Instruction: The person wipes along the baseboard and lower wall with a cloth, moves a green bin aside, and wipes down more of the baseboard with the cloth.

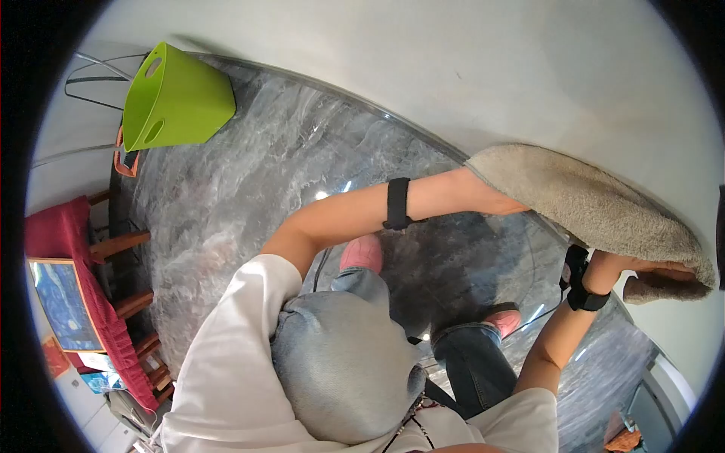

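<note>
A thick grey-beige towel point(581, 196) lies against the white wall at the right, draped across both of my hands. My left hand point(495, 195) reaches under its near end, and the cloth hides the fingers. At the other end, my right hand point(658, 265) is tucked into a fold and holds the towel, with only part of the hand showing. A black strap point(396, 204) circles my left forearm. Another black strap with a small device point(580, 283) sits at my right wrist.
The white wall point(423, 45) curves above the grey marbled floor point(279, 143). A green bucket point(189, 102) stands by the wall at upper left. A wooden rack with red cloth point(64, 226) and a framed picture point(66, 302) is at left. Cables cross the floor near my feet.
</note>
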`<act>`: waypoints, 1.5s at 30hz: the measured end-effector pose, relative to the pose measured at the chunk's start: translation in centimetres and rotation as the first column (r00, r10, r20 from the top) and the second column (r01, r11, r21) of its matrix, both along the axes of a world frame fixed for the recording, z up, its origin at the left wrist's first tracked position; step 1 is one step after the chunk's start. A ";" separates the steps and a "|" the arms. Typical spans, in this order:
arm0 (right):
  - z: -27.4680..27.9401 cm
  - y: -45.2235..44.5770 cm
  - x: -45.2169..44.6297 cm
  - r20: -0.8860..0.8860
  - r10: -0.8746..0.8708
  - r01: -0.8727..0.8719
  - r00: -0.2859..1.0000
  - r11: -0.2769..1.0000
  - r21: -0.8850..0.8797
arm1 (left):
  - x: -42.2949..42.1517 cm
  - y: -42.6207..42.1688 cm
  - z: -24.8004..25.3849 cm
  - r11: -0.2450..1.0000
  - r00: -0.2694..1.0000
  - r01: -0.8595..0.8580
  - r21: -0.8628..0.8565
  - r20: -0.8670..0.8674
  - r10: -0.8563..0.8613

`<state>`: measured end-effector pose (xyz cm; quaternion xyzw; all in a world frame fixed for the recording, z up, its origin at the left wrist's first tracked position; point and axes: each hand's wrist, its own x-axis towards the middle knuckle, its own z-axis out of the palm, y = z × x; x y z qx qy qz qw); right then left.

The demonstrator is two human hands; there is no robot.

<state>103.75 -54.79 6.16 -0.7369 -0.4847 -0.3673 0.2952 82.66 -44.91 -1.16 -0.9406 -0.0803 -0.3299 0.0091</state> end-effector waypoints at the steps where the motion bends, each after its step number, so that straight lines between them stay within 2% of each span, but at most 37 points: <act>1: -0.1 0.2 -0.1 0.001 0.007 -0.007 1.000 1.000 0.016 | 0.0 0.1 -0.1 0.999 1.000 -0.017 0.046 0.012 0.017; 3: -0.5 0.8 -0.5 0.010 0.022 -0.022 1.000 0.999 0.040 | 0.2 0.5 -0.6 0.995 0.999 -0.036 0.090 0.024 0.034; 4: -0.8 1.1 -0.9 0.018 0.030 -0.031 0.999 0.998 0.047 | 0.4 0.6 -1.4 0.971 0.991 0.075 -0.226 0.123 -0.048; 5: -1.1 1.4 -1.3 0.027 0.040 -0.042 0.999 0.998 0.047 | 0.4 0.8 -2.2 0.838 0.966 0.204 -0.506 0.241 -0.090; 8: -2.0 2.5 -2.8 0.048 0.067 -0.070 0.997 0.996 0.063 | -0.1 2.4 -5.9 0.826 0.978 0.192 -0.530 0.174 -0.116; 11: -3.0 3.2 -4.5 0.059 0.098 -0.102 0.993 0.992 0.072 | -1.0 3.3 -7.2 0.850 0.992 0.059 -0.524 0.126 0.009; 15: -5.1 3.8 -5.6 0.067 0.120 -0.125 0.991 0.989 0.074 | -2.7 4.6 -8.7 0.872 0.990 0.036 -0.488 0.139 0.037; 17: -7.4 3.9 -5.1 -0.008 0.194 -0.194 0.981 0.980 -0.035 | -3.8 5.2 -8.7 0.745 0.988 0.098 -0.659 0.153 0.006; 19: -6.9 4.8 -7.9 0.026 0.208 -0.205 0.978 0.973 -0.103 | -5.0 5.9 -9.9 0.759 0.994 0.058 -0.648 0.107 0.015; 21: -7.9 6.2 -9.2 0.177 0.300 -0.275 0.937 0.950 -0.150 | -6.2 6.7 -11.4 0.769 0.998 0.028 -0.638 0.064 0.017; 23: -7.3 7.0 -11.2 0.202 0.325 -0.283 0.924 0.936 -0.209 | -7.5 7.5 -12.5 0.807 0.992 -0.104 -0.581 -0.119 0.043; 25: -7.2 7.5 -12.8 0.225 0.354 -0.294 0.908 0.919 -0.263 | -9.1 8.0 -12.6 0.775 0.987 -0.131 -0.619 -0.153 0.045; 27: -7.6 7.9 -13.9 0.142 0.397 -0.337 0.907 0.885 -0.322 | -10.5 8.4 -12.3 0.742 0.980 -0.163 -0.650 -0.192 0.048; 29: -8.0 8.2 -14.8 0.058 0.433 -0.382 0.900 0.844 -0.376 | -11.5 8.9 -11.8 0.659 0.952 -0.261 -0.705 -0.299 0.058; 31: -8.4 8.6 -15.5 0.016 0.448 -0.405 0.894 0.821 -0.403 | -12.0 9.3 -11.5 0.664 0.947 -0.273 -0.696 -0.317 0.056; 33: -9.2 8.9 -16.0 -0.131 0.487 -0.498 0.863 0.779 -0.382 | -12.9 9.6 -11.8 0.666 0.941 -0.285 -0.689 -0.334 0.056; 35: -10.4 9.5 -16.3 -0.187 0.508 -0.538 0.841 0.744 -0.397 | -14.2 10.0 -12.5 0.587 0.958 -0.268 -0.764 -0.277 0.076; 37: -10.5 9.8 -17.3 -0.399 0.601 -0.716 0.692 0.643 -0.272 | -15.4 10.9 -12.7 0.599 0.938 -0.315 -0.736 -0.338 0.078; 39: -9.9 9.7 -17.8 -0.419 0.612 -0.735 0.671 0.621 -0.271 | -16.3 11.6 -13.1 0.613 0.915 -0.358 -0.705 -0.396 0.079; 41: -9.8 9.9 -18.0 -0.492 0.685 -0.832 0.538 0.525 -0.179 | -17.1 12.1 -13.7 0.544 0.898 -0.409 -0.733 -0.431 0.094; 42: -9.8 10.1 -18.1 -0.458 0.721 -0.842 0.520 0.523 -0.132 | -17.2 12.1 -13.9 0.544 0.898 -0.408 -0.734 -0.431 0.092; 45: -8.7 9.5 -17.6 -0.521 0.685 -0.854 0.510 0.477 -0.208 | -16.9 11.5 -14.0 0.579 0.894 -0.423 -0.697 -0.426 0.140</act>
